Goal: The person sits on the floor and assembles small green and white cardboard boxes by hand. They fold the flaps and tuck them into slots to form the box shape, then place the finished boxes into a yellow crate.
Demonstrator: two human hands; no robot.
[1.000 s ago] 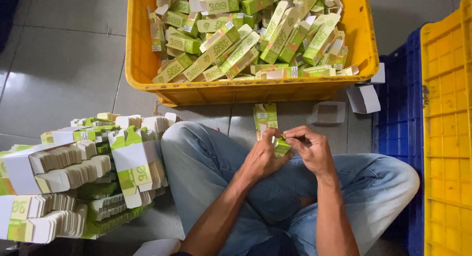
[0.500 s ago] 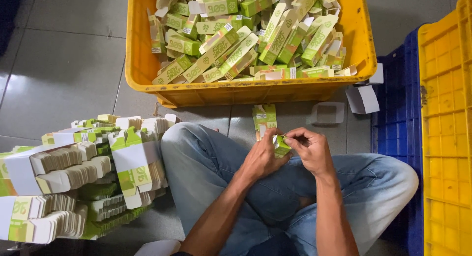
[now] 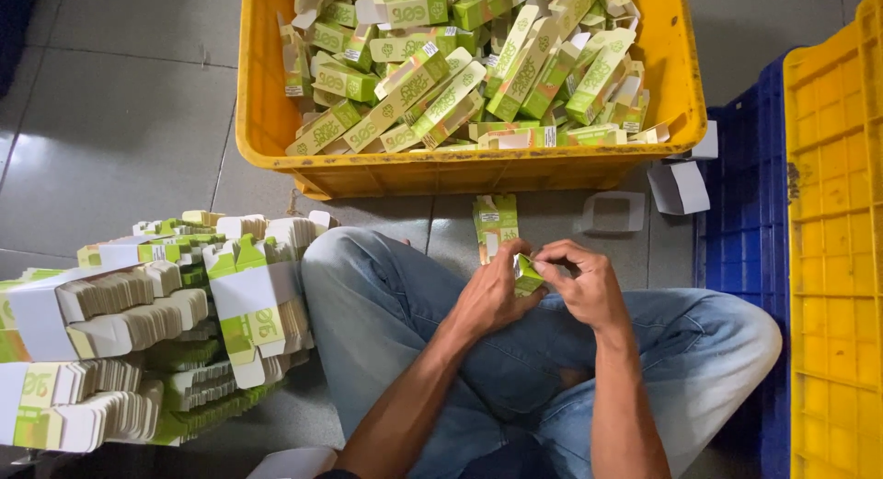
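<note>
I sit cross-legged on the grey tiled floor (image 3: 120,120) in blue jeans, and both my hands meet over my lap. My left hand (image 3: 492,300) and my right hand (image 3: 584,286) together hold a small green-and-white folding cardboard carton (image 3: 501,235); each grip is narrow, fingers pinched on its lower end, where a flap is bent between my fingertips. The carton stands nearly upright above my knuckles, its top end free, just in front of the near wall of the big yellow plastic crate (image 3: 460,176).

That crate stands on the floor straight ahead of me and is heaped with assembled green-and-white cartons (image 3: 460,70) of the same kind, lying at every angle, some with white end flaps open.

At my left, touching my knee, lies a pile of flat, unfolded carton blanks (image 3: 147,323), bundled in stacks by white paper bands.

At my right, a blue plastic crate (image 3: 736,212) stands beside my leg, and a second yellow crate (image 3: 832,240) rests against it at the frame's edge; I cannot tell what either one holds. Between the crates, a few loose white cardboard pieces (image 3: 676,185) lie on the floor.
</note>
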